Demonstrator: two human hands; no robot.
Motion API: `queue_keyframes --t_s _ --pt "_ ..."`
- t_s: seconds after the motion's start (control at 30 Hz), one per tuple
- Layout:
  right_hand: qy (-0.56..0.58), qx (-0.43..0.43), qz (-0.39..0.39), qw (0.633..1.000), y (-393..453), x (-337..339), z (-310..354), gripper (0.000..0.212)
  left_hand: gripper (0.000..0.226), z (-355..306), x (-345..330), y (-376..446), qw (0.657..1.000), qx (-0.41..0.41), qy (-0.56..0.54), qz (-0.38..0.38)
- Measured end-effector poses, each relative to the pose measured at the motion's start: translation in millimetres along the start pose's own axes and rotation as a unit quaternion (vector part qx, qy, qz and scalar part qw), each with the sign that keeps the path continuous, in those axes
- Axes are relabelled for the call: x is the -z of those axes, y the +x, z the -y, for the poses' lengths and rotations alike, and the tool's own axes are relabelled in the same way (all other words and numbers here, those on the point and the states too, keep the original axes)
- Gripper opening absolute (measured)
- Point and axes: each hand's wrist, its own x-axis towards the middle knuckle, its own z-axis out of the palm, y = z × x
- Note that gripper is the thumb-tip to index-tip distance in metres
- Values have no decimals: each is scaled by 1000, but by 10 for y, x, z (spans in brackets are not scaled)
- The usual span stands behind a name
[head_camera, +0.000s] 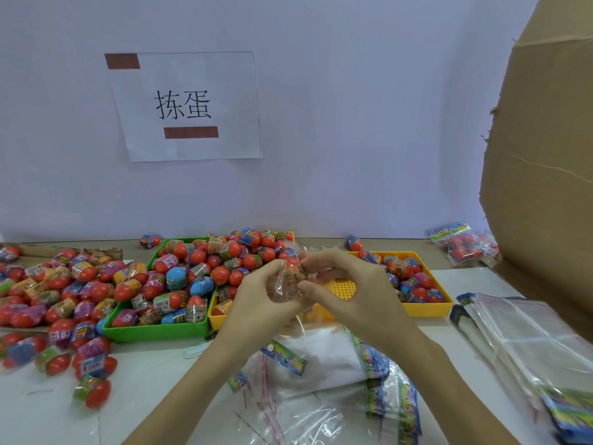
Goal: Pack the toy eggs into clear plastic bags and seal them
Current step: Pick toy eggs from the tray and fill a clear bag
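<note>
Between my two hands, above the yellow tray, hangs a clear plastic bag point(290, 281) with toy eggs inside. My left hand point(260, 300) grips the bag from the left with curled fingers. My right hand point(346, 284) pinches its upper right side. Red toy eggs with coloured wrappers fill the green tray point(160, 330). More toy eggs lie in the yellow tray point(426, 308) and in a loose pile point(64, 300) on the table at the left.
Empty clear bags with colourful header cards lie in front of me point(321, 380) and in a stack at the right point(529, 342). A packed bag point(462, 244) rests at the back right beside a large cardboard box point(545, 155). A paper sign point(189, 106) hangs on the wall.
</note>
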Motion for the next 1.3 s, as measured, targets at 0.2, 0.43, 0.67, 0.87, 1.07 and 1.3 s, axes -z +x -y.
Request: queue_keyframes --t_s 0.2,0.43,0.67,0.87,1.07,1.3 --pt "-25 15 15 999 -15 -76 4 13 43 9 -9 5 1000 -1 12 17" --pt "-17 -1 34 999 -51 -151 28 17 45 -14 -64 -10 1000 -16 7 11" --pt "-88 7 1 996 -71 -182 29 13 55 -42 -53 -4 997 -6 10 76" --pt "-98 8 -33 995 -43 -135 -11 15 54 -53 59 -21 983 58 -65 160" --pt "-55 25 -166 984 45 106 -52 33 39 16 102 42 992 86 -81 49" --pt "-302 -214 46 928 -16 396 -466 14 49 25 131 55 993 88 -74 33"
